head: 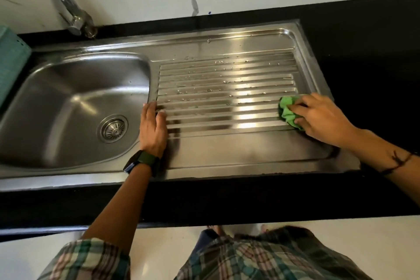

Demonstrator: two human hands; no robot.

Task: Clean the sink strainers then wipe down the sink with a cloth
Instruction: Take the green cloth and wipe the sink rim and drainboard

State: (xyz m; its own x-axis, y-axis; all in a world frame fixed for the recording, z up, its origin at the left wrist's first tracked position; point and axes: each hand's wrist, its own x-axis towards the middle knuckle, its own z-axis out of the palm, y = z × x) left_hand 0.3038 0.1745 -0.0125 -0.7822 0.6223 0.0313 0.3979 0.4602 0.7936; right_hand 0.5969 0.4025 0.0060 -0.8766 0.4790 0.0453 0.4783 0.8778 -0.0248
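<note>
The right hand (318, 118) grips the green cloth (289, 113) (soft, light, best kept bunched under the fingers) at the wet drainboard's (227, 143) right edge, while the left hand (153, 129) rests flat, open.

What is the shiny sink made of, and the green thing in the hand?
The sink looks like brushed stainless steel: grey, with bright streaky reflections. The green cloth under the right hand looks like soft fabric, since it bunches into folds; which kind is unclear.

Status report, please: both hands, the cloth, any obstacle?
Left hand flat on drainboard. Right hand grips green cloth at the ribs' right end. Droplets remain. No obstacle.
</note>
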